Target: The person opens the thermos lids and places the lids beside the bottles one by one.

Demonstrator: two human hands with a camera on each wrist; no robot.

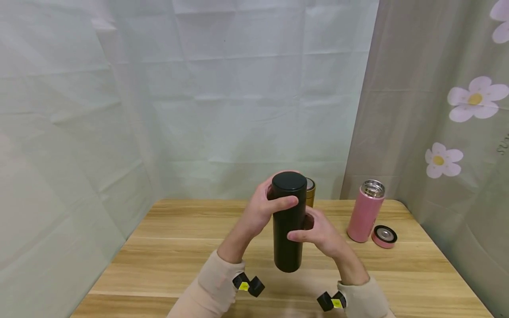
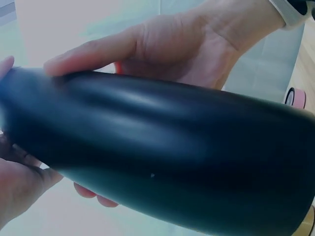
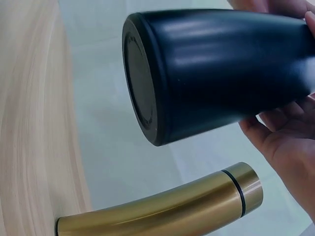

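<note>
Both hands grip a matte black thermos flask [image 1: 288,234], held upright in front of me over the table. My left hand [image 1: 264,205] wraps its upper part, the thumb lying across the front just under the black top [image 1: 289,180]. Lower down, around the middle, my right hand [image 1: 318,232] holds it from the right with its thumb on the front. The flask's round base [image 3: 140,81] shows in the right wrist view, raised off the wood. Fingers behind the flask are mostly hidden.
A gold flask [image 3: 162,211] with a black ring near its top stands behind the black one. At the right are an open pink thermos [image 1: 366,214] and its pink lid [image 1: 384,236], inside up, on the wooden table [image 1: 179,260]. Curtains [image 1: 238,110] hang behind.
</note>
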